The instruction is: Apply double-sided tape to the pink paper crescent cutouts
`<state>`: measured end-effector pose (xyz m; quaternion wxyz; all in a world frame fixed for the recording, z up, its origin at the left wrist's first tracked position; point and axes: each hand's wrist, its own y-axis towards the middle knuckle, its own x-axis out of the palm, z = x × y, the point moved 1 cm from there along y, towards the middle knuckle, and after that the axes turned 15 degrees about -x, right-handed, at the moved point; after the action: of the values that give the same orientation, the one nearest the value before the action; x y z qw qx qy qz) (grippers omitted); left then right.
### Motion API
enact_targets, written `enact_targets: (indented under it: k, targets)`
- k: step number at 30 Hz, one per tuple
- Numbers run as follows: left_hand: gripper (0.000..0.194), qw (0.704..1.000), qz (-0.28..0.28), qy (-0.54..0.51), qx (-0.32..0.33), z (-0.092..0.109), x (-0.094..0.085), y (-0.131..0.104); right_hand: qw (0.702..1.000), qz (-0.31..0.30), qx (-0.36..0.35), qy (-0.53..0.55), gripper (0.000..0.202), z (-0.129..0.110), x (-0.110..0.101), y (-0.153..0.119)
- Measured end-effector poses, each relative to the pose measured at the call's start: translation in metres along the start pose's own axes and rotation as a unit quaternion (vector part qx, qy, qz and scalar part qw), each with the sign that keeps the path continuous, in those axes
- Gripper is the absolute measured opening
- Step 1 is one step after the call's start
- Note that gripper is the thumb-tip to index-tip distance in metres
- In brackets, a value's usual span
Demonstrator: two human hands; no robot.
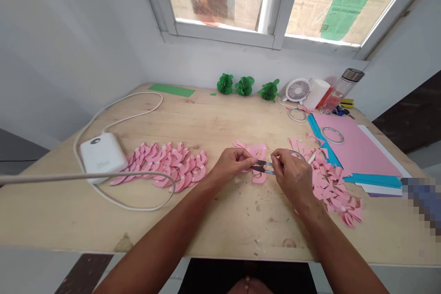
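My right hand (pixel 292 172) is closed around a pair of scissors (pixel 264 167), whose slightly parted blades point left. At the blade tips, my left hand (pixel 236 164) pinches with thumb and forefinger. What lies between those fingertips is too small to make out. Pink cut paper pieces (pixel 259 178) lie on the table under and around the blades, partly hidden by my hands. Beside my right hand spreads a heap of pink paper scraps (pixel 334 188). Left of my left hand, curved pink paper petals (pixel 172 163) lie overlapping in rows.
A white power bank (pixel 102 156) with a looping cable stands at the left. Three green paper ornaments (pixel 245 86), a small fan (pixel 298 90) and a glass bottle (pixel 339 94) line the back. Tape rolls (pixel 332 135) and coloured paper sheets (pixel 367 144) lie at the right.
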<state>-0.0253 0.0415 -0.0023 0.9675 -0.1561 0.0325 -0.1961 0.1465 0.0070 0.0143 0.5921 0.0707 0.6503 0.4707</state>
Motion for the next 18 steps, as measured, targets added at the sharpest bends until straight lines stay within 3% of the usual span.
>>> enact_targets:
  k: [13,15,18]
  targets:
    - [0.027,0.997,-0.072,0.038,-0.001,0.002,-0.008,-0.001,1.000,0.004,-0.011,0.012,0.015,0.001,-0.001,0.000]
    - [0.025,0.997,-0.062,0.056,0.005,0.003,-0.009,-0.002,1.000,0.002,-0.007,0.010,0.016,0.003,-0.001,-0.001]
    - [0.020,0.996,0.003,0.085,0.021,0.004,-0.012,-0.002,1.000,0.002,0.009,-0.004,0.017,0.007,-0.001,-0.002]
